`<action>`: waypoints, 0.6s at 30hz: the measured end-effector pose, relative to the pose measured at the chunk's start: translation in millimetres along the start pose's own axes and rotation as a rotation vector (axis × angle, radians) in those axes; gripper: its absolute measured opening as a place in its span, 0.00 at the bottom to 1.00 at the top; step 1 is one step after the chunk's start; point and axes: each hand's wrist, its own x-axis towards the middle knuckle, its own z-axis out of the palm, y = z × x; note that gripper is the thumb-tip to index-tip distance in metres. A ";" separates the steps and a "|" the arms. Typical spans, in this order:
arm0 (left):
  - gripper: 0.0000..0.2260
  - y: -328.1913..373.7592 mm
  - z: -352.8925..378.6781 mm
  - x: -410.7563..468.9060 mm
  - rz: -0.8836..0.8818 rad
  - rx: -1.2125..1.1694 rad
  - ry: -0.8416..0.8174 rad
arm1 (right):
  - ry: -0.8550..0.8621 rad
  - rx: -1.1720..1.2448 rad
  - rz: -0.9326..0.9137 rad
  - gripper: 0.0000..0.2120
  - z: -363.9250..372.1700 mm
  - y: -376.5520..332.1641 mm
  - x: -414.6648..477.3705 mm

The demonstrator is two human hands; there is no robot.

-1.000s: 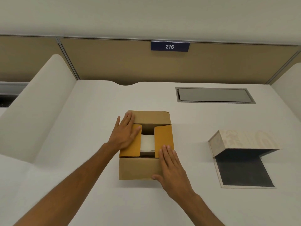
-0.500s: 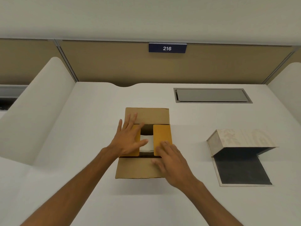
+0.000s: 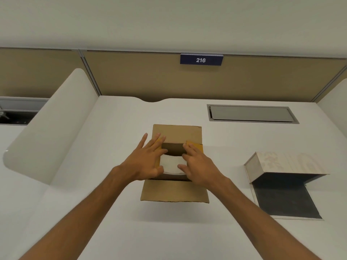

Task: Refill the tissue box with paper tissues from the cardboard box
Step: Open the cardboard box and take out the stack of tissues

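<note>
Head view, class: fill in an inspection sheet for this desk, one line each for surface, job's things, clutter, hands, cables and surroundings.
Surface: white desk, with a closed grey hatch.
Job's things: cardboard box open, white tissues inside; tissue box at the right, lying open and empty.
Clutter: nothing seen.
Hands: left hand and right hand at either side of the tissues; whether there is a firm grip, cannot tell.
Cables: nothing seen.
Surroundings: tan partition with sign 216; white dividers at both sides.

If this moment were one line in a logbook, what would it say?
stage: reaching in | left hand, right hand: on tissue stack in cardboard box | tissue box: open, unfilled
</note>
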 end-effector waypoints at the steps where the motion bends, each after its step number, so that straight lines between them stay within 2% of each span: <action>1: 0.31 -3.6 -3.9 -3.7 -0.019 -0.017 0.007 | 0.040 0.036 0.005 0.20 -5.2 0.8 -3.7; 4: 0.32 -17.3 -9.2 -14.5 -0.061 0.010 0.020 | 0.136 0.082 0.034 0.15 -19.7 6.9 -13.1; 7: 0.34 -33.8 -4.9 -23.9 -0.076 0.064 -0.016 | 0.155 0.078 0.107 0.21 -30.5 18.3 -20.9; 11: 0.37 -48.9 10.6 -34.8 -0.130 0.014 -0.128 | 0.183 -0.006 0.206 0.29 -31.6 38.9 -30.0; 13: 0.37 -48.9 20.6 -38.8 -0.163 -0.001 -0.174 | 0.146 -0.092 0.281 0.29 -27.4 48.4 -33.5; 16: 0.32 -40.7 37.0 -40.4 -0.228 -0.211 -0.178 | 0.094 -0.191 0.330 0.25 -14.3 60.2 -38.0; 18: 0.36 -30.5 44.2 -40.3 -0.332 -0.449 -0.196 | 0.095 -0.179 0.341 0.19 -3.1 63.8 -40.5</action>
